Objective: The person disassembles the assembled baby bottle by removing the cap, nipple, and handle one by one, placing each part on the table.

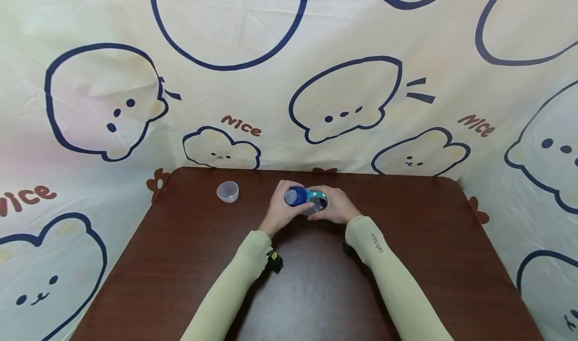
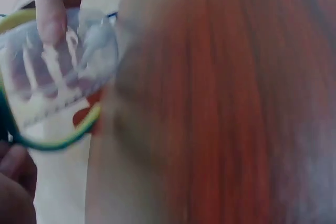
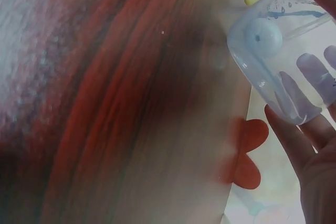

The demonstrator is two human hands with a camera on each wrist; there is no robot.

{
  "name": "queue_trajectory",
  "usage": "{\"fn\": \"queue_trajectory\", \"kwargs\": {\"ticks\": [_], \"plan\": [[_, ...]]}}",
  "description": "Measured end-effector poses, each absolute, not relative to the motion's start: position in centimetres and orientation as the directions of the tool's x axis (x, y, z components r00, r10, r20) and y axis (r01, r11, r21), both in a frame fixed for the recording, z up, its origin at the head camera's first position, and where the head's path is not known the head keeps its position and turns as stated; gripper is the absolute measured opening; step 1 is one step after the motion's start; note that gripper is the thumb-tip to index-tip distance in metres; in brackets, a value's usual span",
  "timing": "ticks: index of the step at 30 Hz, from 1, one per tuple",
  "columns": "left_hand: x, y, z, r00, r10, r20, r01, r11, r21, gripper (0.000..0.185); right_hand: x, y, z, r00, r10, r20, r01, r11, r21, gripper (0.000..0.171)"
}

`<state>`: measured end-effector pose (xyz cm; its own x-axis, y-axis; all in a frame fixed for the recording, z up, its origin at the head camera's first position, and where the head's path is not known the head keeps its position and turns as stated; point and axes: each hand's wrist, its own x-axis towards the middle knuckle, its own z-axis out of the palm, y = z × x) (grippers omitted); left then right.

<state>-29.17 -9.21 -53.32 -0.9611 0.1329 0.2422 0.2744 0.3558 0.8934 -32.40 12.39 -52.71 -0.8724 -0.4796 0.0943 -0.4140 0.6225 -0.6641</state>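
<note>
Near the far edge of the table, both hands hold a child's straw cup [image 1: 316, 204], tilted with its blue lid [image 1: 295, 195] toward the left. My left hand [image 1: 277, 211] grips it at the lid end. My right hand [image 1: 337, 205] grips its clear body, fingers behind it and thumb in front. Through the clear wall of the straw cup [image 3: 294, 45], the right wrist view shows a straw with a round white weight. A green and yellow handle [image 2: 58, 144] curves out beside the body in the left wrist view.
A small clear bowl-shaped cup [image 1: 228, 192] stands on the dark brown table [image 1: 311, 291], left of my hands near the back edge. A cream cloth [image 1: 266, 95] with cartoon outlines hangs behind and along both sides.
</note>
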Motion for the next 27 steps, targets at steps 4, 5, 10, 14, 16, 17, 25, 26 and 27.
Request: {"fn": "queue_trajectory", "kwargs": {"ticks": [4,5,10,14,16,17,25,26,27], "plan": [[-29.2,-8.4,-53.6,-0.957,0.060,0.284,0.283,0.401,0.871,0.045,-32.3,12.4,-52.8,-0.868,-0.490,0.083,-0.411,0.613,-0.674,0.078],[-29.3,-8.1,-53.6,-0.955,0.042,0.294,0.285,0.414,0.865,0.043,-32.3,12.4,-52.8,-0.870,-0.486,0.081,-0.407,0.615,-0.675,0.078],[-29.4,-7.2,-53.6,-0.950,-0.033,0.311,0.263,0.457,0.850,0.039,-32.3,12.5,-52.9,-0.874,-0.477,0.094,-0.409,0.617,-0.672,0.079],[-29.4,-6.5,-53.7,-0.938,-0.089,0.334,0.257,0.466,0.847,0.036,-32.3,12.5,-53.0,-0.880,-0.465,0.099,-0.400,0.614,-0.681,0.078],[-29.3,-6.2,-53.7,-0.931,-0.122,0.344,0.252,0.467,0.848,0.036,-32.2,12.5,-53.0,-0.885,-0.455,0.100,-0.394,0.617,-0.681,0.078],[-29.3,-6.0,-53.6,-0.927,-0.149,0.344,0.240,0.469,0.850,0.036,-32.2,12.4,-53.0,-0.886,-0.453,0.103,-0.397,0.623,-0.674,0.079],[-29.6,-4.9,-52.9,-0.908,-0.280,0.312,0.159,0.458,0.874,0.042,-32.1,12.1,-52.7,-0.889,-0.437,0.134,-0.418,0.660,-0.625,0.087],[-29.5,-4.9,-52.8,-0.912,-0.277,0.303,0.152,0.459,0.876,0.041,-32.1,12.2,-52.7,-0.891,-0.436,0.126,-0.413,0.663,-0.625,0.087],[-29.5,-4.9,-52.8,-0.917,-0.272,0.292,0.143,0.459,0.877,0.042,-32.1,12.2,-52.7,-0.892,-0.436,0.118,-0.408,0.664,-0.626,0.088]]}}
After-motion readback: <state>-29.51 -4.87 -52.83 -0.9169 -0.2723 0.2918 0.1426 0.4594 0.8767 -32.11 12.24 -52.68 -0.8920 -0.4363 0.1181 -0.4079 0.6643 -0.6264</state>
